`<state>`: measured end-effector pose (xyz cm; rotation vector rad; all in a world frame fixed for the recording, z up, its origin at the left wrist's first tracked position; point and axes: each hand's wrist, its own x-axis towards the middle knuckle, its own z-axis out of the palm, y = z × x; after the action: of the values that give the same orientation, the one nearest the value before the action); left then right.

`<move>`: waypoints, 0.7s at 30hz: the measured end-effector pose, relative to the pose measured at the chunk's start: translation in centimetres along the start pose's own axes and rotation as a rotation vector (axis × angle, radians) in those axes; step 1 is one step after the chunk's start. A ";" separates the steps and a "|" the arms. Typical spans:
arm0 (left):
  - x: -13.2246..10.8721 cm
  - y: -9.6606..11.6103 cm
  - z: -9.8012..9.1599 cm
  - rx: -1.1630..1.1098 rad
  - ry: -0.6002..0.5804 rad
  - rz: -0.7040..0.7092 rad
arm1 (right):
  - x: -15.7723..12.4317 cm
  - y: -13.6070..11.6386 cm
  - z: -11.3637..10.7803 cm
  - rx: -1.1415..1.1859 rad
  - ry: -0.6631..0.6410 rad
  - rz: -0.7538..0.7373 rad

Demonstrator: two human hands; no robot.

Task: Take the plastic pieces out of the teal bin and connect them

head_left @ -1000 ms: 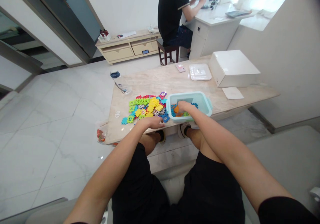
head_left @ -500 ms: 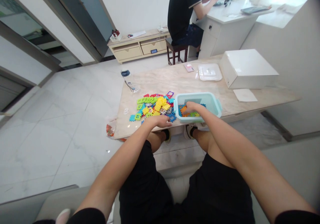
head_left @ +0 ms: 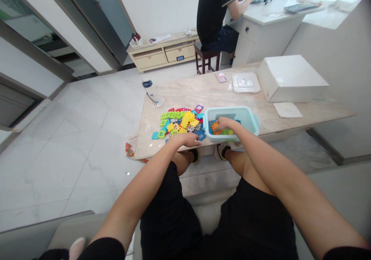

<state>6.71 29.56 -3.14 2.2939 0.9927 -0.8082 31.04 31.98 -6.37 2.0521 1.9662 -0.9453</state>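
A heap of colourful interlocking plastic tiles (head_left: 188,120) lies on the table, in yellow, green, blue, red and purple. My left hand (head_left: 190,139) rests at the near edge of that heap, fingers stretched out beside some blue tiles, holding nothing visible. To the right stands a light-blue plastic bin (head_left: 249,117) with more tiles in its bottom. My right hand (head_left: 223,124) reaches into the bin, its fingers closed at an orange tile (head_left: 215,127). The fingertips are partly hidden there.
The pale table (head_left: 185,91) also bears a water bottle (head_left: 151,93), a pink card-like item (head_left: 221,77), a clear lid (head_left: 245,82), a white box (head_left: 292,78) and a white sheet (head_left: 287,110). Another person (head_left: 217,16) sits on a stool at a white counter behind.
The whole view has shifted slightly to the left. Both hands keep nearly the same places, the left by the heap and the right inside the bin at the orange tile.
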 end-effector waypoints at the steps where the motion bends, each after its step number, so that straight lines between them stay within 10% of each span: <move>1: 0.0 0.0 0.0 -0.001 -0.001 0.003 | -0.3 0.0 -0.1 0.008 0.005 0.000; 8: 0.0 0.0 0.0 -0.004 0.006 0.001 | -2.6 -0.1 -0.1 0.210 0.165 -0.068; 21: -0.2 0.2 -0.1 -0.002 -0.002 0.017 | -0.7 -0.3 1.8 -0.143 0.065 -0.032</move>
<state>6.75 29.40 -2.92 2.2971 0.9709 -0.8020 30.18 30.50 -7.33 2.0033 2.0402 -0.7289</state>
